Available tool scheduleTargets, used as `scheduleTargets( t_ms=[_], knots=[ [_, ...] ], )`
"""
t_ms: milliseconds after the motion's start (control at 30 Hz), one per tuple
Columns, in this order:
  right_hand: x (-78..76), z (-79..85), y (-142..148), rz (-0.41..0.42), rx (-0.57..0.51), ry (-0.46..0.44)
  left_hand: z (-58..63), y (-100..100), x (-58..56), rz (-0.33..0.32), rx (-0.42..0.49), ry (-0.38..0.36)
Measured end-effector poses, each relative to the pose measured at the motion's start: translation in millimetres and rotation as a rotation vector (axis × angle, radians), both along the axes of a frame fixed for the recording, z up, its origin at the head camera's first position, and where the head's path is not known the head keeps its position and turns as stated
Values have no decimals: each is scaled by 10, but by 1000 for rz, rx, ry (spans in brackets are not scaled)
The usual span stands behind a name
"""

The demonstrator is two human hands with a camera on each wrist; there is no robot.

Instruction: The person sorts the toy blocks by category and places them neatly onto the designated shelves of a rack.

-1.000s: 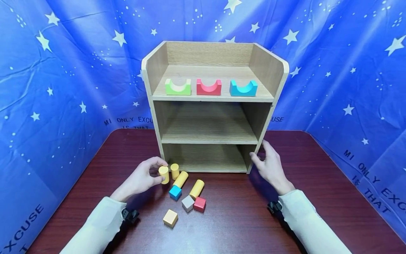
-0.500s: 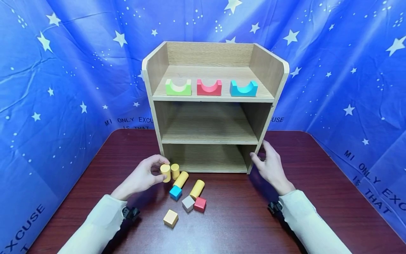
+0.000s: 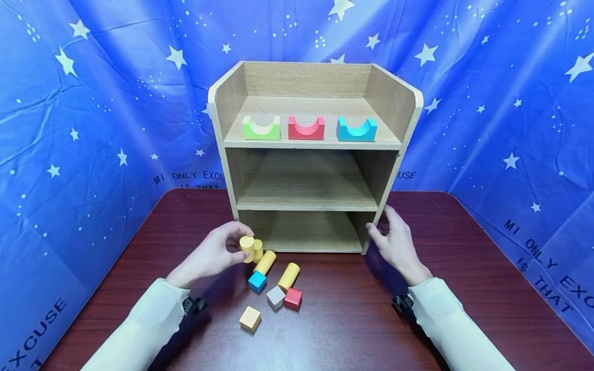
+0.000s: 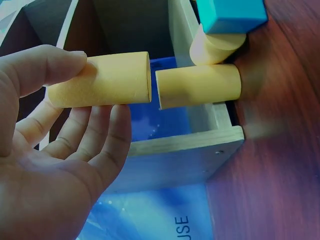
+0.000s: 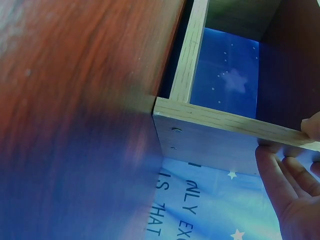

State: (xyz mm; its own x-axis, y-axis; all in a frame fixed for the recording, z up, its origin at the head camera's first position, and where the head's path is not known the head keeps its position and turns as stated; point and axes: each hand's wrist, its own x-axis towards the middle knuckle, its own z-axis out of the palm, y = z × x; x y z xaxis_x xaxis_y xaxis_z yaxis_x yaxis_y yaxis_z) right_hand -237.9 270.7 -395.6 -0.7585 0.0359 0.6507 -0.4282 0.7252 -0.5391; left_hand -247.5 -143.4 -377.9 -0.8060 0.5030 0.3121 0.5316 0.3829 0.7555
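My left hand [image 3: 215,252] pinches a yellow cylinder block [image 3: 247,249] between thumb and fingers. In the left wrist view, the end of this held cylinder [image 4: 107,79] faces the top of a second yellow cylinder [image 4: 200,86], a small gap apart. That second one stands upright on the table by the shelf's lower left front corner. At the right, my right hand [image 3: 396,247] grips the side panel of the wooden shelf [image 3: 306,205]. In the right wrist view, its thumb [image 5: 312,126] lies at the panel's inner edge and its fingers [image 5: 280,182] lie along the outside.
Two yellow cylinders lie on the table [image 3: 339,324], near a blue cube [image 3: 257,282], a grey cube [image 3: 276,298], a red cube [image 3: 293,299] and a plain wood cube [image 3: 250,319]. Green [image 3: 261,132], red [image 3: 306,131] and blue [image 3: 356,132] notched blocks line the top shelf.
My left hand has lifted the yellow cylinder slightly and moved it right, so it now overlaps the standing cylinder in the head view. The right hand has stayed on the shelf's side.
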Motion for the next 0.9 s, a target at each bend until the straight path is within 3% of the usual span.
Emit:
scheduleTargets(
  t_ms=[900],
  knots=[
    [-4, -6, -3, 20, -32, -5, 301, 330, -26, -114, -25, 52]
  ],
)
